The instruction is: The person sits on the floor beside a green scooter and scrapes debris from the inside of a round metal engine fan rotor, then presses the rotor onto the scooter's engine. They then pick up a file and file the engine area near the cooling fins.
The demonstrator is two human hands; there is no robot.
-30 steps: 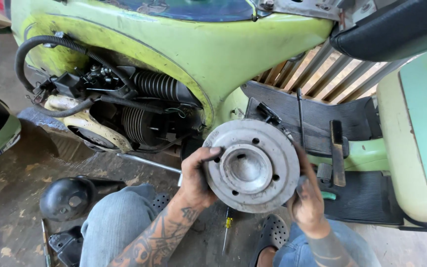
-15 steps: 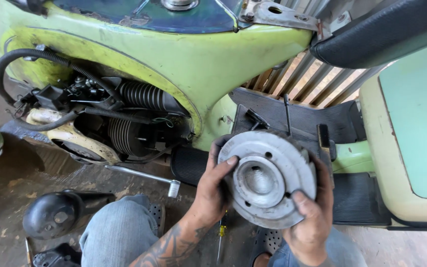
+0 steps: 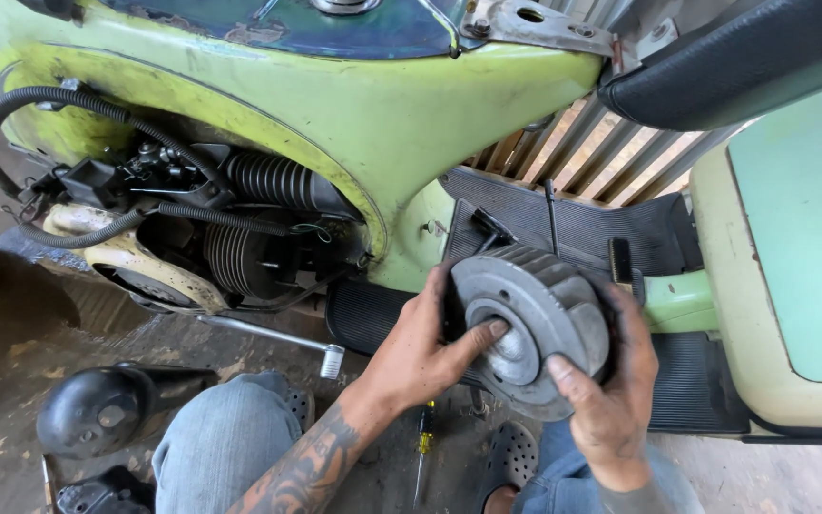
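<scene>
Tilted over since half a second ago, the round metal drum (image 3: 533,328) now shows its ribbed rim and raised centre hub instead of the flat face with holes, and it sits lower against the scooter's footboard. Both hands are closed on it: the left hand (image 3: 425,347) wraps the near-left edge with a fingertip pressed onto the hub, while the right hand (image 3: 611,400) cups the lower right rim with the thumb laid across the face. The drum is off the ground, held just in front of the black ribbed floor mat (image 3: 582,228).

Inside the open engine bay (image 3: 230,238) of the pale green scooter body (image 3: 382,105) sit a finned cylinder, a corrugated black hose and a cream-coloured casing, all packed tightly. Below the bay a ratchet wrench (image 3: 273,335) lies on the dirty floor, well apart from the hands. A yellow-handled screwdriver (image 3: 421,457) lies between the person's denim knees. A black domed cover (image 3: 97,411) rests at the lower left. Open floor shows mostly left of the knees
</scene>
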